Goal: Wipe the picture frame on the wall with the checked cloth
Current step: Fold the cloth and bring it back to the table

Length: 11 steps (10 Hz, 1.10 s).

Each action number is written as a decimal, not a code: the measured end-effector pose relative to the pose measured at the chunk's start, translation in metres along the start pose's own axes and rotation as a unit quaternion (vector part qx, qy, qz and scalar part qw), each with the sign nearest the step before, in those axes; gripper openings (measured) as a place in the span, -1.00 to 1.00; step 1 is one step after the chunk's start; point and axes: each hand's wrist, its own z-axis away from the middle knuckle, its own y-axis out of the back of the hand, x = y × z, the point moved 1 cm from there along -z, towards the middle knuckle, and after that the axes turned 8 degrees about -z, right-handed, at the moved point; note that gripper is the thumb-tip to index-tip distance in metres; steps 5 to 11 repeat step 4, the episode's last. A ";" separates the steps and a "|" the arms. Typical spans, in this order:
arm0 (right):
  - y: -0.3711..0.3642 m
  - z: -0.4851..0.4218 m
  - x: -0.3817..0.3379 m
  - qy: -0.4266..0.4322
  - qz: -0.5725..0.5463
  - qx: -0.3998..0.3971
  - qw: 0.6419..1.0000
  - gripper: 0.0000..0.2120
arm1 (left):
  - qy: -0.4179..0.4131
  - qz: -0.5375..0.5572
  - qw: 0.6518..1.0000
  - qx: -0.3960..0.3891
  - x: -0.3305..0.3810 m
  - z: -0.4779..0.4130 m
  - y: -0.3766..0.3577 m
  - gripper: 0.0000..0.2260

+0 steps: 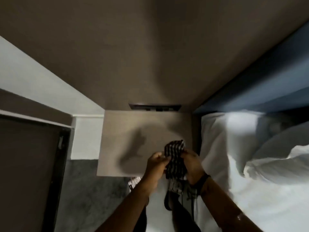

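Observation:
The checked cloth [174, 158], black and white, is bunched up between both hands above the front right corner of a bedside table. My left hand [156, 164] grips its left side. My right hand [192, 164] grips its right side, with a dark band on the wrist. Part of the cloth hangs down below the hands. No picture frame shows in this view; the brown wall [133, 56] ahead is bare.
A beige bedside table [127, 141] stands against the wall under a dark socket panel [154, 107]. A bed with white pillows [234, 139] and a blue headboard [267, 81] is at the right. A dark door frame [55, 164] and grey carpet [87, 190] are at the left.

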 end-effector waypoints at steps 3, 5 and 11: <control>0.012 -0.188 0.074 0.003 0.123 0.051 0.991 -0.68 | -0.005 -0.078 0.997 -0.005 -0.091 -0.171 -0.007 -0.65; 0.015 -0.195 0.086 0.031 0.261 0.057 0.963 -0.64 | 0.001 -0.108 0.994 -0.011 -0.101 -0.172 -0.007 -0.64; 0.015 -0.195 0.086 0.031 0.261 0.057 0.963 -0.64 | 0.001 -0.108 0.994 -0.011 -0.101 -0.172 -0.007 -0.64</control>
